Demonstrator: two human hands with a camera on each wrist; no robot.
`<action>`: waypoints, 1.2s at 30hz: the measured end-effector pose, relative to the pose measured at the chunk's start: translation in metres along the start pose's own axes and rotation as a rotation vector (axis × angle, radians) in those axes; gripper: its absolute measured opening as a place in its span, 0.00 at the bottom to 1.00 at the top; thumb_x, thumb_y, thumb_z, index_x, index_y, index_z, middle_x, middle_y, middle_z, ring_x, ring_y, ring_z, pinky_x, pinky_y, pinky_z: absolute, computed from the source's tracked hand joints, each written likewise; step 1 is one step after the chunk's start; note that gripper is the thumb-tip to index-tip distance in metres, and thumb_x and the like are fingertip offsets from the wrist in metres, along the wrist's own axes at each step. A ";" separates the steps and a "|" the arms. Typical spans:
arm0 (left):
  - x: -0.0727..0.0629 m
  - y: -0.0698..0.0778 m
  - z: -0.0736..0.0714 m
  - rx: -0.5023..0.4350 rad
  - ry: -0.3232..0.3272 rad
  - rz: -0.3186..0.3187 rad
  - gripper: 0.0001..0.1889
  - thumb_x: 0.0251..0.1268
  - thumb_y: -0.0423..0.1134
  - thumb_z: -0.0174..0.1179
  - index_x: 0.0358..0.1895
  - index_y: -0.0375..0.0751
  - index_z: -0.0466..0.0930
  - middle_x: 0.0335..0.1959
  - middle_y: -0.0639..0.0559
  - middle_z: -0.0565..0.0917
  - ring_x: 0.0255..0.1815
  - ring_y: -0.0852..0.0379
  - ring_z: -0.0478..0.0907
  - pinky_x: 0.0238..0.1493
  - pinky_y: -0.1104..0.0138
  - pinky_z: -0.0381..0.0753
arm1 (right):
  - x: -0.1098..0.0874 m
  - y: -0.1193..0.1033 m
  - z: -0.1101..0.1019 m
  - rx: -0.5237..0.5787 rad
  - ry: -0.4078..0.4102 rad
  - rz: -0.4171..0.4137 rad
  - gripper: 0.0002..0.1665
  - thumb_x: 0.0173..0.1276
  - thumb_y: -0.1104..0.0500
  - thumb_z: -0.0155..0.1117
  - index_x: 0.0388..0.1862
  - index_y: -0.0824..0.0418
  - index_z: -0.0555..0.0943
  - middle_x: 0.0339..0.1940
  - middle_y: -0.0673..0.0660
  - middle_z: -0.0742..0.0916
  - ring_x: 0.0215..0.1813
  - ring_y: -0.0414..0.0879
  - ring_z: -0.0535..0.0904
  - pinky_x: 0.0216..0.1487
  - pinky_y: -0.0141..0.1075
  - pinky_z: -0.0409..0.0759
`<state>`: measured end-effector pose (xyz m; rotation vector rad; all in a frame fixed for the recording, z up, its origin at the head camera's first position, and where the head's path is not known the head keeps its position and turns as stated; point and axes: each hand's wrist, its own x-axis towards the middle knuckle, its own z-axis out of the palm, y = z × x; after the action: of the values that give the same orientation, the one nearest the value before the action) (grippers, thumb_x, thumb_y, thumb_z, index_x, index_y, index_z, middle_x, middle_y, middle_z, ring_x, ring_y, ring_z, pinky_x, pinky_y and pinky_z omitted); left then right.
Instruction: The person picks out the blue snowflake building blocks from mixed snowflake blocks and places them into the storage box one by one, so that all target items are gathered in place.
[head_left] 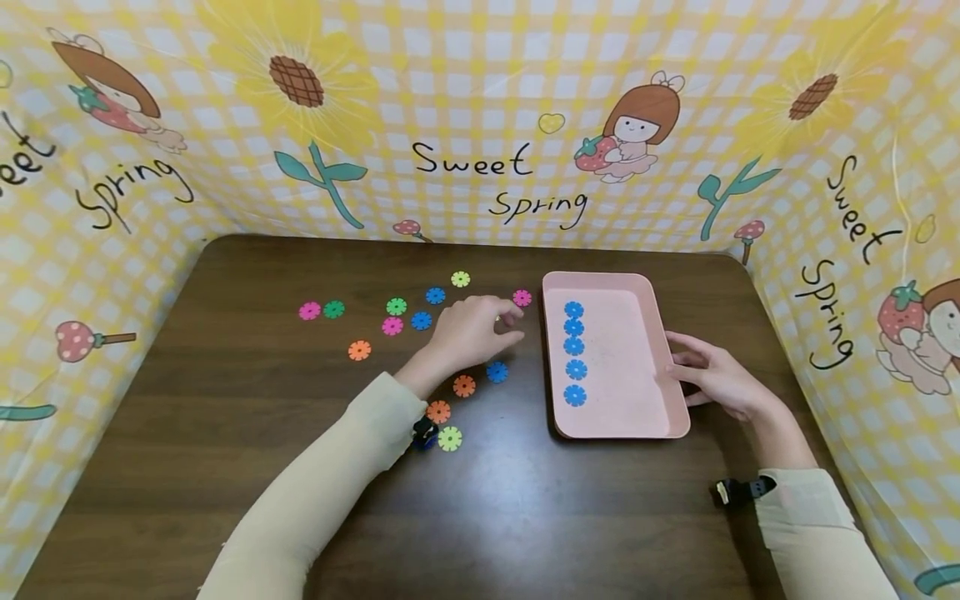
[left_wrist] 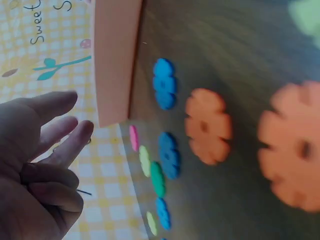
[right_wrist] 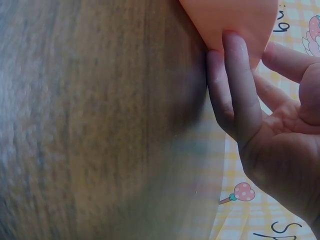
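My left hand (head_left: 468,329) hovers over the table left of the tray, thumb and index finger apart, nothing between them. The left wrist view shows this hand (left_wrist: 45,150) with its other fingers loosely bent. Around it lie flower-shaped plastic discs: a blue disc (head_left: 497,372) and an orange disc (head_left: 464,386) below, a pink disc (head_left: 522,297) just beyond the fingertips. My right hand (head_left: 716,375) holds the right side of a pink tray (head_left: 622,429), thumb at the rim and fingers against the outer wall (right_wrist: 230,20). Inside the tray, several blue discs (head_left: 575,369) form a column along its left side.
More discs are scattered on the left of the dark wooden table (head_left: 225,467), among them a magenta disc (head_left: 310,311), a dark green disc (head_left: 333,309) and a yellow-green disc (head_left: 450,438). A yellow checked cloth (head_left: 465,92) walls in the back and sides.
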<state>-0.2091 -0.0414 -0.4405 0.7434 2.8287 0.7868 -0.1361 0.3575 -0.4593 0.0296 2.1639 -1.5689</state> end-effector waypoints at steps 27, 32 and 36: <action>-0.033 -0.026 0.022 0.030 -0.177 -0.016 0.19 0.60 0.54 0.76 0.52 0.54 0.90 0.42 0.62 0.86 0.43 0.62 0.80 0.42 0.58 0.81 | 0.000 0.002 0.001 -0.008 -0.001 -0.012 0.43 0.80 0.61 0.59 0.85 0.63 0.51 0.68 0.81 0.72 0.48 0.48 0.86 0.41 0.51 0.87; -0.034 -0.026 0.023 0.039 -0.176 -0.022 0.18 0.60 0.54 0.76 0.51 0.53 0.90 0.42 0.61 0.85 0.43 0.62 0.79 0.43 0.58 0.80 | 0.000 0.002 0.001 -0.004 0.005 -0.008 0.43 0.80 0.61 0.60 0.85 0.62 0.51 0.69 0.81 0.71 0.48 0.48 0.86 0.41 0.51 0.87; -0.034 -0.024 0.023 0.045 -0.170 -0.007 0.17 0.60 0.52 0.76 0.50 0.53 0.88 0.42 0.60 0.84 0.43 0.60 0.79 0.43 0.57 0.80 | 0.000 0.002 -0.001 -0.007 0.007 -0.004 0.43 0.80 0.60 0.60 0.86 0.61 0.51 0.70 0.81 0.71 0.49 0.47 0.87 0.42 0.51 0.87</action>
<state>-0.1840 -0.0654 -0.4732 0.7666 2.7037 0.6286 -0.1357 0.3589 -0.4614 0.0289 2.1755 -1.5658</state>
